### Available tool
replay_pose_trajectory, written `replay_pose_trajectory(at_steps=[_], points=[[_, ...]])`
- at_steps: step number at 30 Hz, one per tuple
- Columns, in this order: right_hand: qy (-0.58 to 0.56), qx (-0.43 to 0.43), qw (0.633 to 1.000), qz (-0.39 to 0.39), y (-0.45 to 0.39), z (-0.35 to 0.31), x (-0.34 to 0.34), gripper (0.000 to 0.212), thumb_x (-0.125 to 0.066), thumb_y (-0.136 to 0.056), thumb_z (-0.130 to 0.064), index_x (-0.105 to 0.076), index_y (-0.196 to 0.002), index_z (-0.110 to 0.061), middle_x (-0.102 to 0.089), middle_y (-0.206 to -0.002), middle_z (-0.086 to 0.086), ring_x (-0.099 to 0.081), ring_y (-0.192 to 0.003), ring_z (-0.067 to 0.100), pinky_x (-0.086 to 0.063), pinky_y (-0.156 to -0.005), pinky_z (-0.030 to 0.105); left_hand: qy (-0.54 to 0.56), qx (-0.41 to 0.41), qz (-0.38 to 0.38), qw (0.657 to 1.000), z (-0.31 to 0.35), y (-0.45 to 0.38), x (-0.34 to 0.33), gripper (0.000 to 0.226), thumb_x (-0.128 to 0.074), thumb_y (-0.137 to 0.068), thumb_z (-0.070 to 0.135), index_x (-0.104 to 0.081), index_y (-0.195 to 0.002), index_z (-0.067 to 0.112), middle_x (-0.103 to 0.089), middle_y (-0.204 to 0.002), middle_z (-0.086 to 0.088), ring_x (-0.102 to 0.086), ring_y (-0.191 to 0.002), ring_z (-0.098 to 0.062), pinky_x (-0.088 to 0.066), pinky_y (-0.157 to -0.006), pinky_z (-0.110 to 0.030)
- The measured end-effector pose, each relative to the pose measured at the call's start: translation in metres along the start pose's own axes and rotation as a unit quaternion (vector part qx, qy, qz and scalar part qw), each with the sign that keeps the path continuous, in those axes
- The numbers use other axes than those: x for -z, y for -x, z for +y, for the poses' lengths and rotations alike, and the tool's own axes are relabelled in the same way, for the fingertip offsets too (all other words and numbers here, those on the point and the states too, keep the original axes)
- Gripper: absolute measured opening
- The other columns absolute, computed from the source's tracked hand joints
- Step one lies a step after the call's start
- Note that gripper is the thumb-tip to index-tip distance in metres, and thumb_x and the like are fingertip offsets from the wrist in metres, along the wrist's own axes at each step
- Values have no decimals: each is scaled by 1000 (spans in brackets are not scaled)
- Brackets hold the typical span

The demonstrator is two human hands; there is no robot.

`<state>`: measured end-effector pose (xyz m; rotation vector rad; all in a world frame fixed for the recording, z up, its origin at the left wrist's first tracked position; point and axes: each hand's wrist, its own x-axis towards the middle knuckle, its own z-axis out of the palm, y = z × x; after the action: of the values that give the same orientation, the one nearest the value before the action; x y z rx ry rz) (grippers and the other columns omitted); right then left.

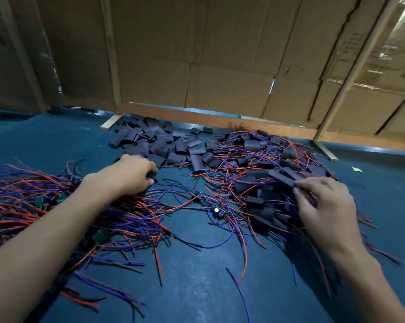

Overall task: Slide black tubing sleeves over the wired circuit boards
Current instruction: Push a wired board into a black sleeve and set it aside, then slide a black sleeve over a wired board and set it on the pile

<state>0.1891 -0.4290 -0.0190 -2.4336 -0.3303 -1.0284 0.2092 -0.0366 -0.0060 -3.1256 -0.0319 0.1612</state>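
A heap of empty black tubing sleeves (164,143) lies at the back middle of the blue table. My left hand (129,174) reaches to its near edge and pinches one black sleeve (152,175) in curled fingers. Bare green circuit boards with red, blue and black wires (33,201) pile up on the left under my left forearm. On the right sits a pile of sleeved boards (262,183). My right hand (325,203) rests on that pile, fingertips on the wires of a sleeved board (281,177); I cannot tell if it grips them.
A single wired board with a small round part (216,210) lies between my hands. Cardboard walls on wooden frames (196,66) close off the back. Bare blue table surface (196,287) shows in front. A small green scrap (357,169) lies at far right.
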Motion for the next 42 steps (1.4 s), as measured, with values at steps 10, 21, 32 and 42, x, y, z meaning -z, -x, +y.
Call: replay_pose_trajectory(at_steps=[10, 21, 32, 42], points=[[-136, 241, 960, 44, 20, -67, 3, 44, -76, -90, -23, -64, -128, -6, -64, -130, 4, -61, -120, 20, -46, -101, 39, 392, -221, 193, 872, 80, 69, 1, 52, -71, -71, 71, -75, -102, 29, -73, -89, 15, -65, -77, 0, -52, -74, -17], [-289, -3, 955, -64, 29, -74, -12, 47, -70, -91, -23, -59, -136, -27, -73, -100, -18, -70, -82, 6, -57, -80, 29, 442, -236, 214, 838, 112, 65, -24, 34, -49, -104, 41, -69, -109, 14, -72, -102, 7, -61, -86, 5, -44, -73, -13], [-265, -59, 956, -106, 27, -63, -12, 41, -73, -88, -9, -46, -108, -33, -67, -112, -34, -68, -97, -4, -46, -79, 7, 32, -215, 242, 945, 82, 39, -35, 25, -57, -100, 26, -61, -124, 25, -62, -117, 5, -53, -110, -21, -38, -90, -35], [-223, -22, 974, 7, 21, -59, -5, 45, -81, -84, -15, -69, -126, -19, -69, -116, -9, -68, -105, 7, -55, -94, 33, 763, -206, 200, 579, 84, 74, 22, 20, -74, -83, 13, -61, -98, 14, -76, -105, -11, -73, -96, -31, -57, -91, -36]])
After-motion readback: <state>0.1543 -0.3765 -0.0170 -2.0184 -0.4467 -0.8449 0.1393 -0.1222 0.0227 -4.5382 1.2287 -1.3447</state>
